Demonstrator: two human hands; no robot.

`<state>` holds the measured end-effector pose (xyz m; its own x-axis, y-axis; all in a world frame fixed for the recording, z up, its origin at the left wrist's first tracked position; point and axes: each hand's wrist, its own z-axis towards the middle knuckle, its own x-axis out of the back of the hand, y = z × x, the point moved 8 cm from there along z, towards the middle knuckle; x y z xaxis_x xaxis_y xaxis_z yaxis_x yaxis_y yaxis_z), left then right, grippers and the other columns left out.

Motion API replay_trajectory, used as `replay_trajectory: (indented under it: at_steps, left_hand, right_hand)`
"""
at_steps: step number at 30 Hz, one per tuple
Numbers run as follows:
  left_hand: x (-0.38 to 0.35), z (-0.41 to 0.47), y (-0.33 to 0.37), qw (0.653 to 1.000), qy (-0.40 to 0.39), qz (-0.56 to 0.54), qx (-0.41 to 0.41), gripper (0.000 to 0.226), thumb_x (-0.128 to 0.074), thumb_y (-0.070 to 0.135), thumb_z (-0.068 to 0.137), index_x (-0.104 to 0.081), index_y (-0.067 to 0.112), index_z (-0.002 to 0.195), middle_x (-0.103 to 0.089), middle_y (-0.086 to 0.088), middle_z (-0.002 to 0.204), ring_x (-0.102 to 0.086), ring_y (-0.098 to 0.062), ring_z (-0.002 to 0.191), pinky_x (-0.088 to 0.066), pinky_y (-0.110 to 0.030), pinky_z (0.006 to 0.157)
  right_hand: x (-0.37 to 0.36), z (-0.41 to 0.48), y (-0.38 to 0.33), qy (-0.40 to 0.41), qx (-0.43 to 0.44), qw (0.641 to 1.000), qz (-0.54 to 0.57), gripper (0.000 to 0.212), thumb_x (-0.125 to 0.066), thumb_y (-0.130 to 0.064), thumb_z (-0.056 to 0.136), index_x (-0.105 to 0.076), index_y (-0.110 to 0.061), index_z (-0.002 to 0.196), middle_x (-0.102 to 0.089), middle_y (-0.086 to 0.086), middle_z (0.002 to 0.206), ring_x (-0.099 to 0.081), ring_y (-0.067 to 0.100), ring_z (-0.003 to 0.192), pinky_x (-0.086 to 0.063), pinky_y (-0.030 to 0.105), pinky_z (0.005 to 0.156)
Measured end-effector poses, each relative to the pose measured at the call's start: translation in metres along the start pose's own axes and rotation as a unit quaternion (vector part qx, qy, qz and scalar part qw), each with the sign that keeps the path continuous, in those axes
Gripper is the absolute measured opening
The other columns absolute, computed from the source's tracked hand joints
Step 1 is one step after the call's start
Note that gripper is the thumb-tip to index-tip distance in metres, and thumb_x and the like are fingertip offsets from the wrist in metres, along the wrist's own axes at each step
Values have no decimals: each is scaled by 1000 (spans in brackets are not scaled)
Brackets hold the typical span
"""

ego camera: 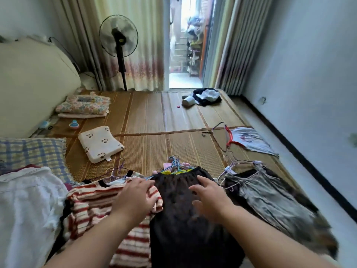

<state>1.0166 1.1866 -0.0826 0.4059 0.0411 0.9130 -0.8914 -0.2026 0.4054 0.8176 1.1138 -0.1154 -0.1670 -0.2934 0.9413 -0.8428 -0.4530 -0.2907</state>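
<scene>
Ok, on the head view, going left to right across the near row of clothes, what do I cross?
White cloth → striped top → black skirt → grey top.

Woven mat (pixel 154 117) carries a small pillow (pixel 100 144). Beyond the pillow: folded blanket (pixel 83 107). Nearer than it: striped top (pixel 90 202), black skirt (pixel 177 182), grey top (pixel 270 200), side by side. Well to its right: white shirt (pixel 251 142).
</scene>
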Motion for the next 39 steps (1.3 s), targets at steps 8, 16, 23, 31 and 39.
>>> replay_trajectory:
  at_steps: [8,16,23,31,39]
  left_hand:
    - [-80,29,180,991,-56,12,-118,50,-59,46,82,-52,36,130,-49,11,133,-45,-13,124,-39,-33,103]
    - [-202,96,386,982,-117,-8,-149,48,-55,47,84,-49,37,131,-47,11,134,-47,-14,122,-42,-36,101]
    - [-263,149,463,981,-150,-25,-124,49,-54,50,84,-48,37,131,-47,10,135,-46,-14,123,-42,-37,102]
    - [-338,232,413,979,-204,-24,-14,50,-55,48,84,-48,37,132,-48,6,133,-45,-17,124,-41,-39,102]
    - [-397,327,335,976,-205,21,72,50,-52,48,84,-47,37,133,-49,9,132,-45,-15,123,-42,-37,100]
  right_hand:
    - [53,-84,176,34,-122,991,39,47,-57,-38,83,-51,-38,130,-24,-2,154,-28,20,138,-25,38,113]
    - [84,-114,404,-22,-179,983,23,49,-57,-41,85,-44,-43,133,-22,-3,155,-24,18,141,-26,42,113]
    - [91,-86,501,-53,-184,981,41,50,-57,-43,85,-45,-42,134,-23,-4,154,-25,19,140,-26,41,113]
    - [50,23,557,-102,-157,981,44,51,-53,-43,87,-42,-38,136,-23,-1,154,-26,20,139,-26,41,114]
    - [-11,162,607,-138,-137,980,41,57,-52,-39,85,-35,-38,139,-28,-1,151,-31,22,136,-31,44,110]
